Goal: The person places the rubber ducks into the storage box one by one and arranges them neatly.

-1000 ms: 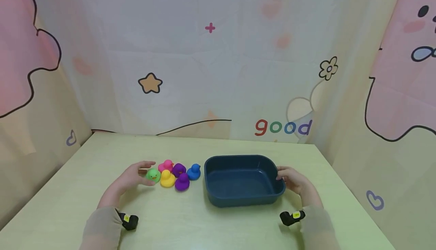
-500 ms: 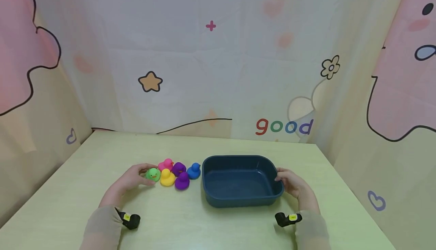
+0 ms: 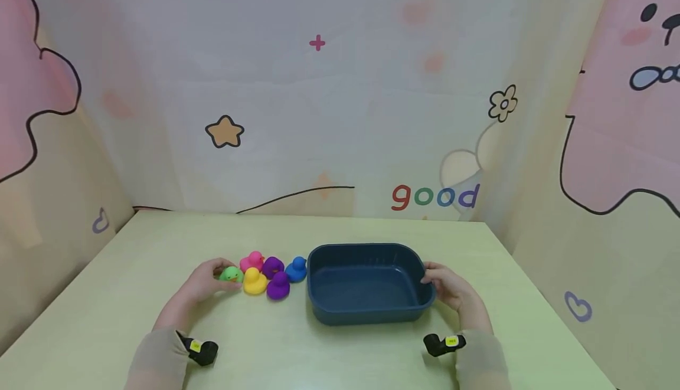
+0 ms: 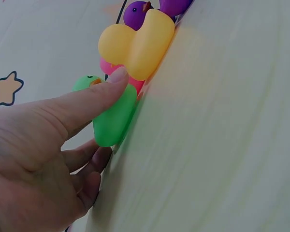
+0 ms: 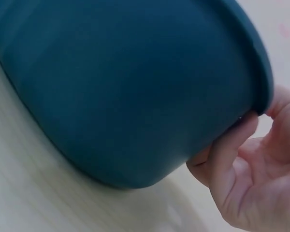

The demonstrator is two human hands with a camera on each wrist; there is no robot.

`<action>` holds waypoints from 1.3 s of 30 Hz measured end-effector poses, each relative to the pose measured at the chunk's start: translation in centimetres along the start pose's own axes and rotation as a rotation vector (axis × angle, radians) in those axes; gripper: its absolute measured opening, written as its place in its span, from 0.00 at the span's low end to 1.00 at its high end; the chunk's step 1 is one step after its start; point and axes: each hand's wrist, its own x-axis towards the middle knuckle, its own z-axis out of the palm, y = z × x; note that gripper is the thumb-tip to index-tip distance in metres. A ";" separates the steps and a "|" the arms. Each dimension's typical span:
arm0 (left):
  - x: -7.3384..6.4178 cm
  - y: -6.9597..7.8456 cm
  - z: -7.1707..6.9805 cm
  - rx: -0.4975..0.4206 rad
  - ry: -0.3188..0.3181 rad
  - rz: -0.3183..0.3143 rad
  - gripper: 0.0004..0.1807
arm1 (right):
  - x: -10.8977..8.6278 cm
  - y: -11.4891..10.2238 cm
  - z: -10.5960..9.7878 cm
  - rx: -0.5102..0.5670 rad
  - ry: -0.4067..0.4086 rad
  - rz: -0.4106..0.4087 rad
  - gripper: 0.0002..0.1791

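- Head view: the left hand has its grip narrowed around the green duck, at the left end of the duck group on the tabletop.
- The right hand pinches the right rim of the blue bin.
- A light, even squeeze, clear of the yellow duck, with the bin steadied, should serve best.
- The green duck looks smooth and rounded, with dark eyes and an orange beak.

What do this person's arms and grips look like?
The left grip and right grip are bare, ungloved hands. Pale grey-beige sleeves end short of them. At each cuff sits a black wrist camera with a small yellow label, its print too small to read.
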 end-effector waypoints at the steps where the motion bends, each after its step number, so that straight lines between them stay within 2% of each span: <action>1: -0.1 0.0 0.0 -0.004 0.003 -0.005 0.29 | 0.0 -0.1 0.1 -0.012 0.002 0.000 0.15; 6: -0.3 0.2 -0.3 -0.026 0.007 -0.020 0.29 | -0.2 -0.6 0.5 -0.082 0.029 0.010 0.19; 11: -0.4 0.7 -0.8 -0.038 -0.003 -0.035 0.28 | -0.6 -1.1 0.6 -0.118 0.080 0.027 0.33; 16: -0.6 1.3 -1.3 -0.041 -0.008 -0.052 0.30 | -0.9 -1.0 0.4 -0.072 0.077 0.020 0.35; 21: -0.9 2.2 -2.1 -0.063 0.038 -0.083 0.32 | -0.7 -0.9 0.1 -0.016 0.066 0.006 0.34; 25: -1.4 3.4 -2.6 -0.149 0.060 -0.094 0.33 | -0.5 -0.8 0.2 -0.031 0.073 0.014 0.35; 30: -2.0 4.9 -2.7 -0.319 0.030 -0.072 0.34 | -0.3 -0.8 0.5 -0.043 0.058 0.028 0.35; 35: -1.7 6.2 -2.0 -0.421 0.029 -0.026 0.35 | -0.4 -0.7 0.5 -0.018 0.037 0.027 0.35; 39: -1.0 7.5 -0.8 -0.460 0.040 -0.029 0.35 | -0.6 -0.7 0.4 0.006 0.045 0.026 0.34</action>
